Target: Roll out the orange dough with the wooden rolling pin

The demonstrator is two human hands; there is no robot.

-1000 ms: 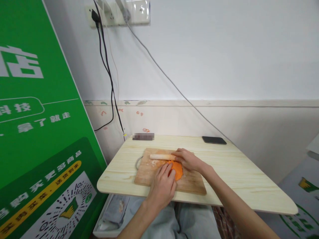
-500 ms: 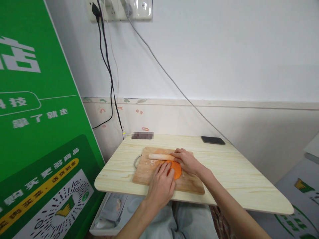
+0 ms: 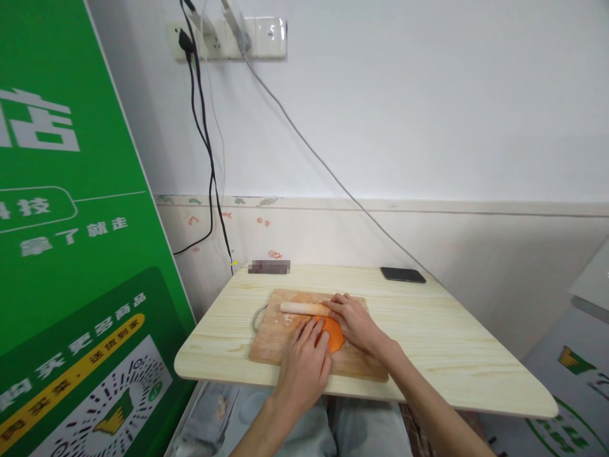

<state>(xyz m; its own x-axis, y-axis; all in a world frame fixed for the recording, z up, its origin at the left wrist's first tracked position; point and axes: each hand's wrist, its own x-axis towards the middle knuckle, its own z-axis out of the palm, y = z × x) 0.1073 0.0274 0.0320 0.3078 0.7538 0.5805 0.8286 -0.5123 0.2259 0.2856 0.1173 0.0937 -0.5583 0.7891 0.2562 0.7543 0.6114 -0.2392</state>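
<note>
A flat, round piece of orange dough lies on a wooden cutting board. My left hand is at its left edge, fingertips resting on the dough and covering part of it. Just beyond the dough, a pale wooden rolling pin lies crosswise. Its right end is under my right hand, whose fingers are closed over it. The pin's left end sticks out bare, with white flour smears on the board near it.
The board, with a metal handle at its left, rests on a light wood table. A black phone and a blurred dark object lie at the back edge. Cables hang along the wall; a green panel stands left.
The view has tilted slightly upward, so everything sits a little lower in the picture. My left fingers have shifted slightly on the dough; my right hand stays on the rolling pin.
</note>
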